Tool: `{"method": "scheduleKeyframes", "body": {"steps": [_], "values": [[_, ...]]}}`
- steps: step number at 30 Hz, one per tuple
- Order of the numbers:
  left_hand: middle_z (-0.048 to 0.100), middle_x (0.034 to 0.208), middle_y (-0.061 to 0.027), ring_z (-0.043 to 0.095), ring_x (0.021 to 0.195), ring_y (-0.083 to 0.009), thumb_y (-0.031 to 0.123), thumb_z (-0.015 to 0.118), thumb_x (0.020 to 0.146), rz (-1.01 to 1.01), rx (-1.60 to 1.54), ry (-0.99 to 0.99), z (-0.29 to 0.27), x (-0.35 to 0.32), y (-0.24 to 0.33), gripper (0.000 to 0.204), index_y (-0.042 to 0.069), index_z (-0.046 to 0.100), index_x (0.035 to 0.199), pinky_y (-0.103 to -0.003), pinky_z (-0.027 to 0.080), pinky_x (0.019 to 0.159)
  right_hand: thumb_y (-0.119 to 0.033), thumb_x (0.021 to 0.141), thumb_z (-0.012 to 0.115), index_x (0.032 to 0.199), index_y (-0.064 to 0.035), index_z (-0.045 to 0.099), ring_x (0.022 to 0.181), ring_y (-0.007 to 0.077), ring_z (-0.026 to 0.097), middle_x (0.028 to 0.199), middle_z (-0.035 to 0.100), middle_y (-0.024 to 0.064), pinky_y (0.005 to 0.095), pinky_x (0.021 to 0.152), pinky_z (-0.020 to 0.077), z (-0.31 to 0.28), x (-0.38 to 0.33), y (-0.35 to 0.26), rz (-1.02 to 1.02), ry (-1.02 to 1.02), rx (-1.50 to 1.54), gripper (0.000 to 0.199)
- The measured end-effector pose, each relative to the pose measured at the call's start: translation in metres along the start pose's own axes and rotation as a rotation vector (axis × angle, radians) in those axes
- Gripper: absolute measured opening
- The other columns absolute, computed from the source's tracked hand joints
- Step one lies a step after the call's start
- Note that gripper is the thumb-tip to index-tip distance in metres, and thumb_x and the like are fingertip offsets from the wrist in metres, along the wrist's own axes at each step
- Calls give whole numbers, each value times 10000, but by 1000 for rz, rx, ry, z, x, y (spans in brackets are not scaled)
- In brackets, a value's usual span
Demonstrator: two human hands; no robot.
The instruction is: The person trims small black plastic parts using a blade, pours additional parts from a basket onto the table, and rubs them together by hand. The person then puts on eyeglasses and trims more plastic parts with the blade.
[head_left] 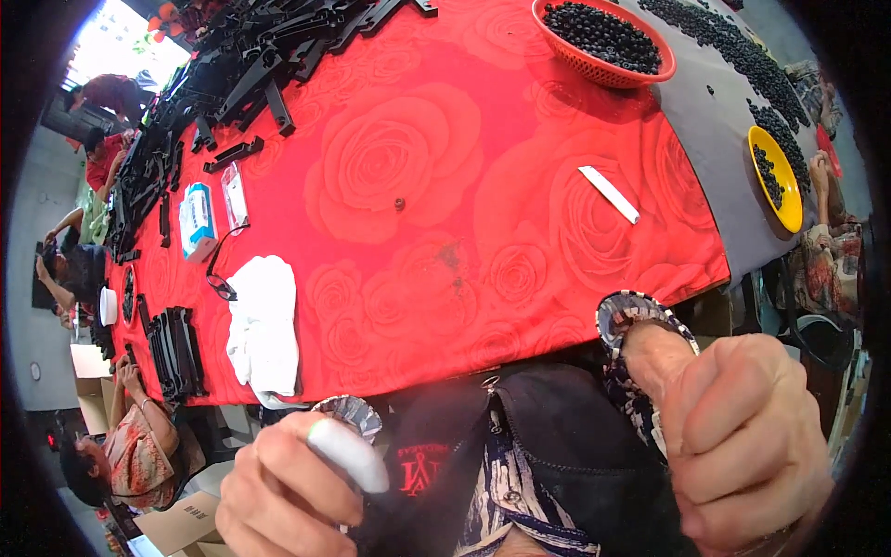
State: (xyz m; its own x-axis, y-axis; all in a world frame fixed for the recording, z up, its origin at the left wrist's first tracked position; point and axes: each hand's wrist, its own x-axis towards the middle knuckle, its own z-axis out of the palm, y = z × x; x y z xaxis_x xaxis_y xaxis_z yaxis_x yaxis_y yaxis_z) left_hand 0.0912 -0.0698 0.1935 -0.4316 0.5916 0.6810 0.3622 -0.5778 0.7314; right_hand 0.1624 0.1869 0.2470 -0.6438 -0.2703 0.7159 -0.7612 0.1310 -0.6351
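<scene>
Both fisted hands (747, 446) grip black cloth (557, 436).

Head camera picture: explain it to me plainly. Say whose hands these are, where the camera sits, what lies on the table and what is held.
There is no machine here. The camera is worn on a person's head and looks down, and its wide lens bends straight edges. The two big hands at the bottom are the wearer's own. The left hand is curled around a black fabric bag on the lap, one finger wrapped in white. The right hand is closed in a fist; whether it grips the bag cannot be told. On the long table with the red rose-patterned cloth lie a crumpled white cloth, a pile of black plastic parts, a red mesh basket of small black beads, a round yellow dish and a flat white strip. Other people sit along the table's edges.
</scene>
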Motion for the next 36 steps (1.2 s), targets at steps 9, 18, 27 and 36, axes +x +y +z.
{"method": "scheduleKeyframes", "body": {"steps": [9,18,27,36], "values": [[505,859,-27,467,789,-196,210,644,741,-41,78,-35,9,6,17,225,139,578,945,-430,473,709,-183,689,642,813,-17,522,538,208,468,664,508,81,298,439,358,1,12,15,84,-252,109,240],[487,831,-32,460,752,-187,218,600,797,-78,85,156,11,-5,20,209,140,563,988,-418,476,712,-81,709,660,734,-139,592,437,68,439,585,538,-41,209,405,270,24,-7,52,-398,215,350,93],[430,884,18,408,831,-150,212,553,849,-394,-92,120,0,24,41,215,148,562,1054,-415,452,776,-4,715,657,715,-55,594,406,36,427,556,543,-15,165,333,246,12,-30,66,-598,99,805,81],[385,816,19,383,767,-162,226,563,831,-351,87,-111,-12,2,63,479,296,422,1283,-372,448,759,8,720,654,715,-20,592,404,37,429,556,545,4,156,316,251,-17,-53,61,-614,13,895,69]]}}
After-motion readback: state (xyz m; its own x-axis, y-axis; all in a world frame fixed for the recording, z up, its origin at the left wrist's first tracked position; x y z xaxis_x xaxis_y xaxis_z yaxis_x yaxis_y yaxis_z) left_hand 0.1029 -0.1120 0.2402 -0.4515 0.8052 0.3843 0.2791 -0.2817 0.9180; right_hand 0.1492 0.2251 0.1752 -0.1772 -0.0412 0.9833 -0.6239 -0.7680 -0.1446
